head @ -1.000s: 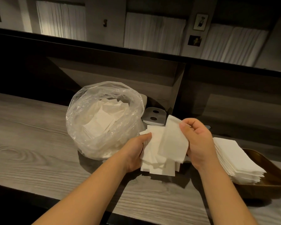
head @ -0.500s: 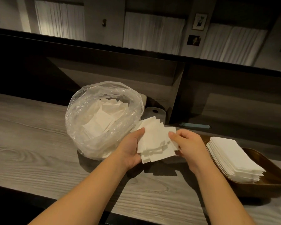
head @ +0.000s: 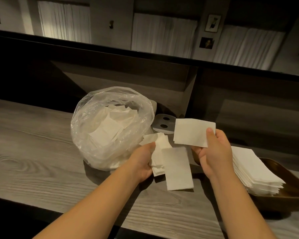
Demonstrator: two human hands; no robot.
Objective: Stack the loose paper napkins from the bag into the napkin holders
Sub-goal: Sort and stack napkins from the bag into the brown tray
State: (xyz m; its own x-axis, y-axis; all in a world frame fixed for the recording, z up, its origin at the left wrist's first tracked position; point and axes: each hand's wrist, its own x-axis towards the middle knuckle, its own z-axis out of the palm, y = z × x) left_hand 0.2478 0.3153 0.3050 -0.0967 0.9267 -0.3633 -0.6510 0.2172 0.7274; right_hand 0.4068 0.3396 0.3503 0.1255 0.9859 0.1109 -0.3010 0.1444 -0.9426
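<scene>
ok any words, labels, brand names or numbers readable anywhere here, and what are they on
None can be read.
Clear plastic bag: no print shows.
Napkin in the right hand: plain white.
Stacked napkins in the wooden tray: plain.
Metal plate with two holes: no marking visible.
Two framed pictures on the wall: too small and dim to show any text.

Napkins [head: 193, 133]: white
Bag [head: 86, 128]: clear plastic
Counter [head: 33, 152]: grey, wood-grained
Tray [head: 286, 195]: dark brown
Curtains [head: 164, 35]: white
</scene>
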